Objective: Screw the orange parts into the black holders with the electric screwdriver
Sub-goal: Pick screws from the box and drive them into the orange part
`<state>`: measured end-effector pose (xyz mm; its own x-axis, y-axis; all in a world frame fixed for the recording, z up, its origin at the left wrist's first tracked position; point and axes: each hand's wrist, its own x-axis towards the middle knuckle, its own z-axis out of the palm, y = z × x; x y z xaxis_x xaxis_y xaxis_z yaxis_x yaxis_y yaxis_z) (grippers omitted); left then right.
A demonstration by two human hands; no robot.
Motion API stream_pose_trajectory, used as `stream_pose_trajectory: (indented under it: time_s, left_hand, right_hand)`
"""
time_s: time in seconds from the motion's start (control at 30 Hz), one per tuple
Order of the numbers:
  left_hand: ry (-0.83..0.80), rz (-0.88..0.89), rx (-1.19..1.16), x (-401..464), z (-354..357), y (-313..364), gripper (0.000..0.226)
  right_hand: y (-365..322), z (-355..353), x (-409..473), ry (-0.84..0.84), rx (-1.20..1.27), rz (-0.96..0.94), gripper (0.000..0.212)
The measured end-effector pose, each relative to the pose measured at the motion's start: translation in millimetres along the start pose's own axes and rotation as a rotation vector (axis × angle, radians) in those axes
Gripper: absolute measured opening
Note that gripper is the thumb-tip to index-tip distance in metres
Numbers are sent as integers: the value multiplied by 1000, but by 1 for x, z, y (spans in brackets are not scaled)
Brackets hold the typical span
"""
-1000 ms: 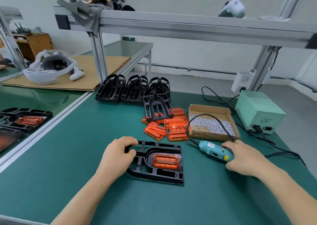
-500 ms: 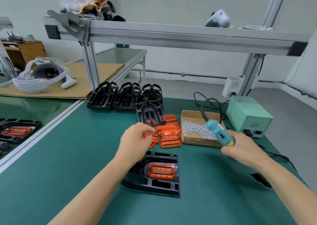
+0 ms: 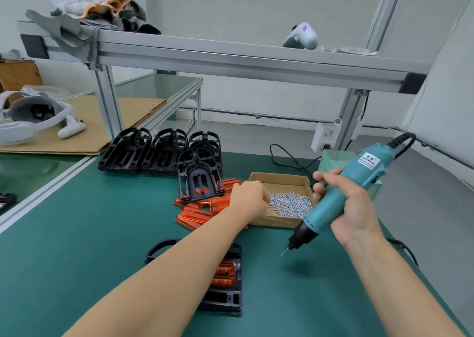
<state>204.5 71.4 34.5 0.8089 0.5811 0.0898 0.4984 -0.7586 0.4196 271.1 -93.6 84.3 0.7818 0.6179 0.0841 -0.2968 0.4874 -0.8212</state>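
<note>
My right hand (image 3: 351, 205) grips the teal electric screwdriver (image 3: 341, 195), held above the mat with its bit pointing down and left. My left hand (image 3: 250, 199) reaches into the cardboard box of screws (image 3: 289, 204); its fingertips are over the screws and I cannot see whether they pinch one. A black holder (image 3: 230, 295) with an orange part (image 3: 225, 272) seated in it lies on the green mat, partly hidden under my left forearm. Loose orange parts (image 3: 195, 217) are piled behind it, with another black holder (image 3: 200, 182) leaning on them.
Stacks of black holders (image 3: 159, 151) stand at the back of the mat. A green power box (image 3: 331, 159) sits behind the screw box, a socket (image 3: 324, 136) on the frame post. An aluminium shelf beam (image 3: 230, 59) crosses overhead. A headset (image 3: 30, 116) lies on cardboard at left.
My right hand has lifted the screwdriver off the mat and turned its bit downward. My left hand left the black holder and moved to the screw box.
</note>
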Motion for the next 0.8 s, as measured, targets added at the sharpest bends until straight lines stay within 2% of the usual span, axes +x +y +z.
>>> stream_pose_trajectory:
  time_s: [0.1, 0.27, 0.53, 0.67, 0.73, 0.8]
  left_hand:
    - [-36, -19, 101, 9, 5, -1, 13]
    - [-9, 10, 255, 15, 12, -3, 9]
    - [30, 58, 396, 21, 22, -3, 15]
    - [-9, 117, 444, 23, 21, -4, 12]
    - [3, 137, 406, 20, 18, -4, 12]
    - [59, 121, 156, 13, 11, -4, 15]
  right_hand:
    - [6, 3, 2, 3, 8, -36, 29]
    - [10, 5, 1, -9, -38, -68, 20]
    - [16, 0, -1, -22, -74, -76, 22]
    - [16, 2, -4, -9, -50, -88, 25]
    - [15, 2, -5, 6, -23, -90, 26]
    - [11, 2, -6, 21, 2, -113, 26]
